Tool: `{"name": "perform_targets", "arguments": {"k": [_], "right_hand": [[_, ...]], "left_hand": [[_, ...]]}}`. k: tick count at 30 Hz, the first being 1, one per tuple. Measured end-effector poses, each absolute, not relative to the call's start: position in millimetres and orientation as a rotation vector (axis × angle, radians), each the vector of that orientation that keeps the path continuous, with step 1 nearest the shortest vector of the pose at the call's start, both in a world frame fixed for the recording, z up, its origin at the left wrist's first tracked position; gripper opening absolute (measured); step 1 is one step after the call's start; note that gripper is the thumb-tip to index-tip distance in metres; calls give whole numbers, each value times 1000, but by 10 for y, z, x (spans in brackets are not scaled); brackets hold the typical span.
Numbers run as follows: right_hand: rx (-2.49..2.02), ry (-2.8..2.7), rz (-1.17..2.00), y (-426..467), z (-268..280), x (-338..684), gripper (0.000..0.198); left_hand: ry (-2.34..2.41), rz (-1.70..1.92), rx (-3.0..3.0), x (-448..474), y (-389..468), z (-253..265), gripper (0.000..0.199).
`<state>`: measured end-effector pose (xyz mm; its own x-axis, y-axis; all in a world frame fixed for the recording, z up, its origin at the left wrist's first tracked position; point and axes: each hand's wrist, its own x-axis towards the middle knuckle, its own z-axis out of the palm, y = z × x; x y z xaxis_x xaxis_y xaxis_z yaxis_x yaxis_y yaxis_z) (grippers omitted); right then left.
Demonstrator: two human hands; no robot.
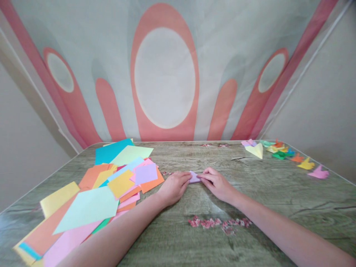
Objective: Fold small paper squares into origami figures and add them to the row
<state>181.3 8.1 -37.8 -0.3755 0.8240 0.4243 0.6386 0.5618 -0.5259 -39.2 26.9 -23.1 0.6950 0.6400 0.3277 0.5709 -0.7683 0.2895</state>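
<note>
Nearest, loose coloured sheets [86,207] line the left edge of the worktop [278,207]. Midway between side edges, your left hand [174,187] and right hand [218,184] grip opposite ends of the folded purple paper [193,178]. Beyond, folded paper figures [282,155] sit by the far right corner.

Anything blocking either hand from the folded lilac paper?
Nothing visible. Left hand and right hand both have fingers at the folded lilac paper. The sheet pile lies left of it, the folded shapes off to the right.
</note>
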Motion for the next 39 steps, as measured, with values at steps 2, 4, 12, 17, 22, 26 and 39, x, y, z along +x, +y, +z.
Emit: {"name": "perform_targets", "arguments": {"k": [2, 4, 12, 17, 22, 26, 39], "right_hand": [[-1171, -2127, 365, 80, -381, 1811, 25], [-1178, -2123, 369, 81, -383, 1809, 25], [-1188, -2120, 358, 81, -372, 1803, 25], [-1187, -2120, 341, 83, -375, 1804, 26], [-1201, -2118, 329, 89, -384, 1803, 25], [-1213, -2118, 332, 88, -369, 1798, 25], [-1213, -2100, 304, 91, -377, 1790, 25]], "left_hand": [[993, 621, 2737, -395, 272, -241, 32], [999, 620, 2736, -396, 271, -248, 32], [1006, 594, 2771, -382, 231, -184, 32], [1022, 581, 2791, -376, 213, -164, 33], [1053, 560, 2814, -362, 197, -149, 33], [1068, 542, 2828, -359, 192, -135, 32], [1056, 575, 2803, -371, 207, -176, 32]]}}
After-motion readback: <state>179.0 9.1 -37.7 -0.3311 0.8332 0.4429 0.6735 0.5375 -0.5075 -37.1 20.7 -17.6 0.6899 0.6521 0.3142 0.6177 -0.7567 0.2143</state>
